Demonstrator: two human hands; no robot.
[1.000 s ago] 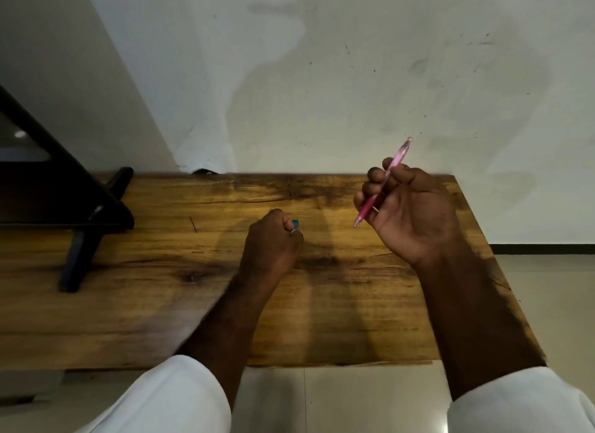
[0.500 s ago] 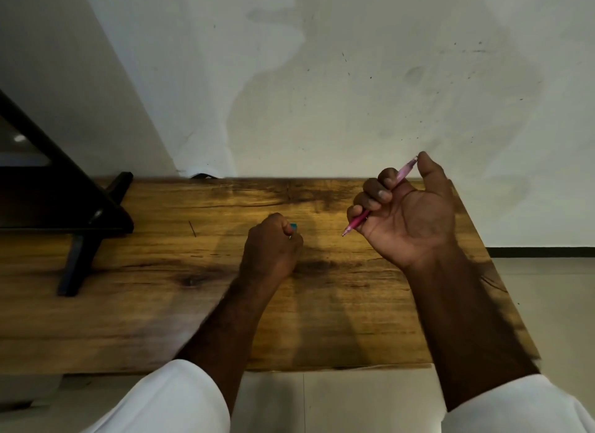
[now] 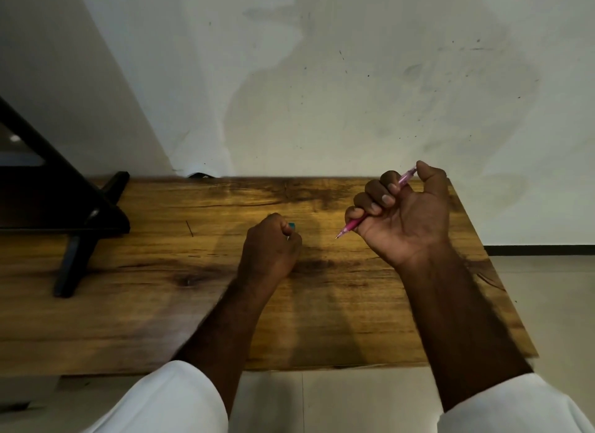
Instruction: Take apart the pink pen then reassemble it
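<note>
Pen: the pink pen (image 3: pixel 376 207) sat in the right hand (image 3: pixel 402 213), raised above the counter (image 3: pixel 128 303) near its far right corner.
Change: against the frame half a second before, the pen's place and tilt were nearly the same; the thumb, which had stood up beside the pen's top, had come down onto the top end. A second before, the pen had stuck out well above the hand, loosely held.
Axis: the pen ran on a slant, its tip down and to the left, toward the left hand (image 3: pixel 270 249); its top end pointed up and to the right, toward the wall (image 3: pixel 354 78).
Tip: a fine point showed past the pink nose, clear of the counter.
Right fingers: the fingers (image 3: pixel 381 199) were curled shut round the middle of the barrel, hiding it; only the nose below the fist and a short pale stretch above it showed. The thumb pressed on the top end.
Left fingers: closed in a fist resting on the counter, pinching a small teal piece (image 3: pixel 291 225) and a bit of thin metal; what these were was too small to tell.
Gap: the pen tip and the left hand were near, apart.
Surroundings: a black stand (image 3: pixel 83 226) stood on the counter's left; white sleeves (image 3: pixel 167 400) covered both upper forearms.
</note>
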